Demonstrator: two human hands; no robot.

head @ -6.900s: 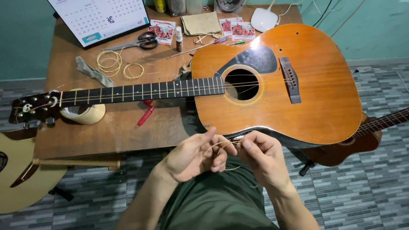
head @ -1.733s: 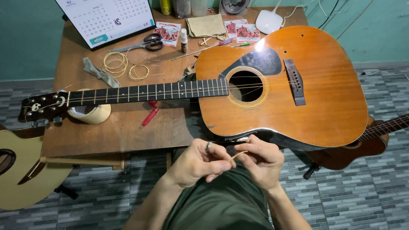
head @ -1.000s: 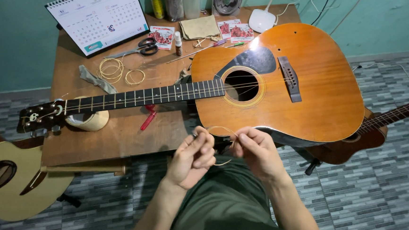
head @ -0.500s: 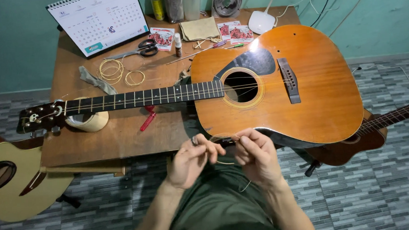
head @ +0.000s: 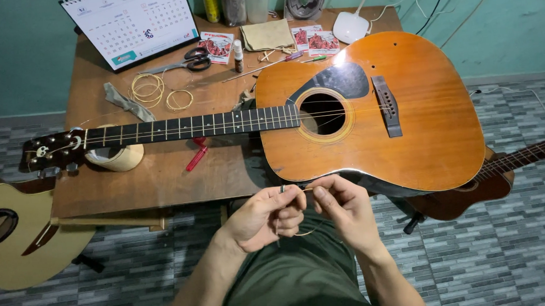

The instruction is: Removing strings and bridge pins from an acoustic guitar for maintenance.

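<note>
An acoustic guitar (head: 371,112) is laid flat across the wooden table (head: 154,179), neck towards nine o'clock, presumably for access. At six o'clock of its body, the left hand (head: 264,218) and right hand (head: 345,208) are pinched on a thin guitar string (head: 304,233), which loops slack beneath them

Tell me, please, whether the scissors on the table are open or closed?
Closed. The scissors lie flat on the wooden table beside the desk calendar, their blades together in one line.
</note>
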